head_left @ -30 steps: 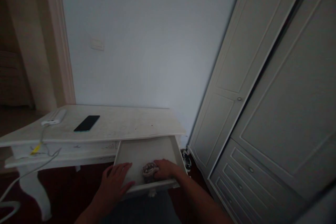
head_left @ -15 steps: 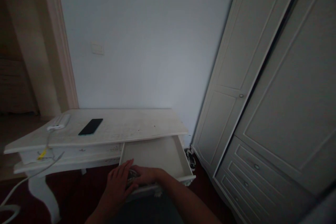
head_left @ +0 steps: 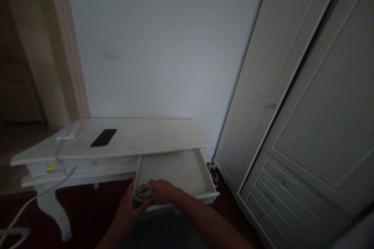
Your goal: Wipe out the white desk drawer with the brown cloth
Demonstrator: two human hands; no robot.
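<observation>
A small bundle with a brown-and-white pattern (head_left: 143, 193), which looks like rolled cloth, sits between my two hands over the front left corner of the pulled-out drawer (head_left: 187, 171). Around its left and near side curls my left hand (head_left: 130, 204), thumb across the front. My right hand (head_left: 160, 191) grips the bundle from the right, its fingertips partly hidden. Whether the bundle rests on the drawer bottom I cannot tell.
On the white table (head_left: 152, 134) lie a black phone (head_left: 104, 137) and a white power strip (head_left: 69, 132) whose cable (head_left: 37, 194) hangs off the left. Black-and-white shoes (head_left: 213, 174) stand right of the drawer, near the white wardrobe (head_left: 248, 124).
My left hand has shifted from lying over the bundle to wrapping its left side, so more of the patterned top shows. The view has turned slightly left.
</observation>
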